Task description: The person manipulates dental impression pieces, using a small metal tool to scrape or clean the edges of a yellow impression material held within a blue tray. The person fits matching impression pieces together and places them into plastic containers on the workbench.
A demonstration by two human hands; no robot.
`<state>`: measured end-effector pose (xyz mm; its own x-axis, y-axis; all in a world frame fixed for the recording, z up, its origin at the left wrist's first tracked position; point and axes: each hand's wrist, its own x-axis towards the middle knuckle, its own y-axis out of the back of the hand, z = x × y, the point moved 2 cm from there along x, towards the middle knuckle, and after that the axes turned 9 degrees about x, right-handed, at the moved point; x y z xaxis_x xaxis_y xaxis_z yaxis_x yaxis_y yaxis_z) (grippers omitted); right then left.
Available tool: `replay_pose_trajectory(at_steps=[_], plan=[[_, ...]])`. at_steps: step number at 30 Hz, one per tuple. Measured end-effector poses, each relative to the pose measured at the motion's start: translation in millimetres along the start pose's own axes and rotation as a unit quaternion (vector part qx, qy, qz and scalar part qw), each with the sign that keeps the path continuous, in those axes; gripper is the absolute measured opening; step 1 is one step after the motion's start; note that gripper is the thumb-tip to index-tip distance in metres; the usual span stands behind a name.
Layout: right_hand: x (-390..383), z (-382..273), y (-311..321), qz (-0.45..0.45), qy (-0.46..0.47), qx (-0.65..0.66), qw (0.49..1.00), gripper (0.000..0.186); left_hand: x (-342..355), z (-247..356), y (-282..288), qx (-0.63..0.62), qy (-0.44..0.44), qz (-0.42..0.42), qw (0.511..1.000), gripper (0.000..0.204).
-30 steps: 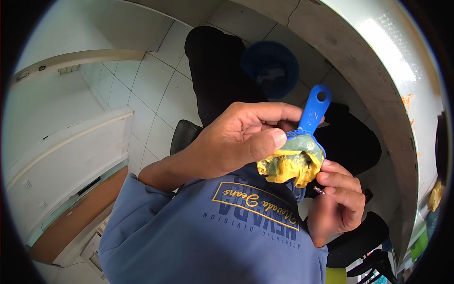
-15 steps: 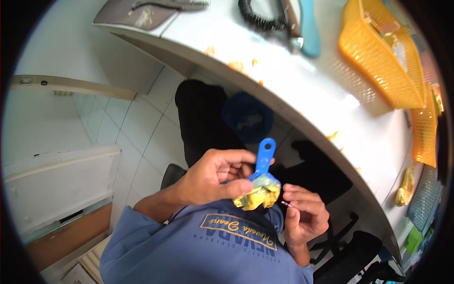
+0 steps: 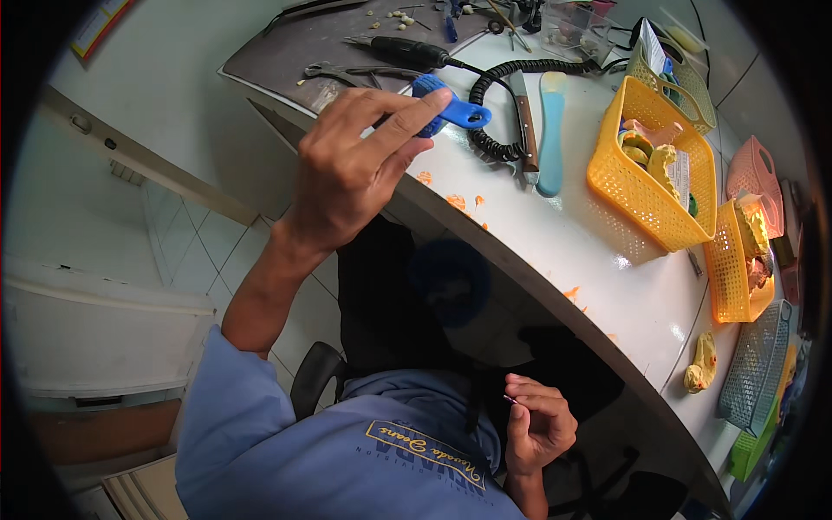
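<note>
Black chair arm sits beside the blue shirt, tiled floor below. Right hand is low by the shirt, thumb and fingertips pinching a small thin piece; can't identify it, but a fingertip grip probably suits its size. Farther out, left hand is over the bench edge, blue tray between thumb and fingers, index along it. Handle points right, clear of the palm; likely gripped by the body for control. Can't tell if the tray touches the bench. White bench top curves round, orange smears near its edge. Black handpiece, knife and pale-blue spatula lie loose, presumably for quick reach. Yellow basket right of them likely keeps its pieces together. Behind: clear box, tiled wall.
</note>
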<state>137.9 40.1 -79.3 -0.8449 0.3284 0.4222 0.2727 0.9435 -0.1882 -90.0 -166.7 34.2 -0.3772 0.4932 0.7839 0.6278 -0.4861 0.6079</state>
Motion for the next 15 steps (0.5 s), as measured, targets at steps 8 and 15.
replay_pose_trajectory(at_steps=[8,15], plan=[[2.4,0.2,4.1,0.024,0.0,-0.01,1.0,0.007,-2.7,3.0,-23.5,-0.018,-0.007,0.055,0.998,0.043],[2.8,-2.3,2.0,0.01,-0.005,-0.004,1.0,0.007,-12.8,-2.1,-15.0,-0.114,0.128,0.084,0.982,0.038]])
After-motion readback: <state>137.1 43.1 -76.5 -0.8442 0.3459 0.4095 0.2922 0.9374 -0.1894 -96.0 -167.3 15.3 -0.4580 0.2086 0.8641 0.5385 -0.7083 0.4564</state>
